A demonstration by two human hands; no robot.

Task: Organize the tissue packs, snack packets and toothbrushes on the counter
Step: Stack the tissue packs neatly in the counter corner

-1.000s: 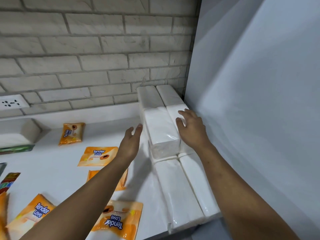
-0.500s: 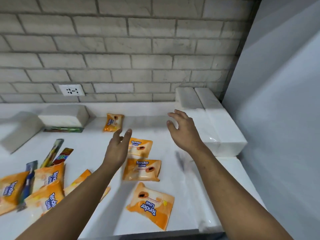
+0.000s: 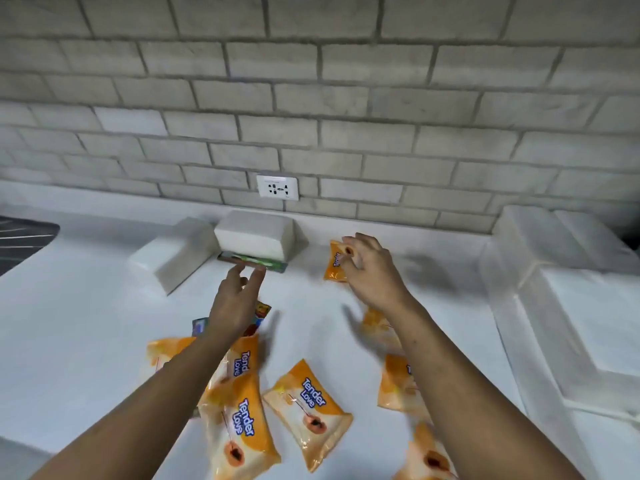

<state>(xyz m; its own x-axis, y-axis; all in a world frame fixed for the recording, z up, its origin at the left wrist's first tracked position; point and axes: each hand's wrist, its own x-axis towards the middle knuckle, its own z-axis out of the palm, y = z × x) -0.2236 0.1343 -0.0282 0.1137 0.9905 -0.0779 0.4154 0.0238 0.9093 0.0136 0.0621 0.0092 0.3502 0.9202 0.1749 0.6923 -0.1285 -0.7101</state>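
Right grip (image 3: pixel 374 271) curls onto a snack packet (image 3: pixel 332 268) near the tabletop's (image 3: pixel 86 341) back edge. Left grip's (image 3: pixel 235 303) open, fingers straight, at the toothbrush pack (image 3: pixel 273 266) wedged under a tissue pack (image 3: pixel 252 233) there. Yank it out and that tissue pack probably gets dragged askew.

White tissue packs (image 3: pixel 254 233) at back, stack (image 3: pixel 561 271) at right; orange snack packets (image 3: pixel 308 410) scattered flat in front; green toothbrush pack (image 3: pixel 263 263) lies against the back tissue pack.

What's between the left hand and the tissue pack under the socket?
A green toothbrush pack, lying along the tissue pack's front; head view shows it.
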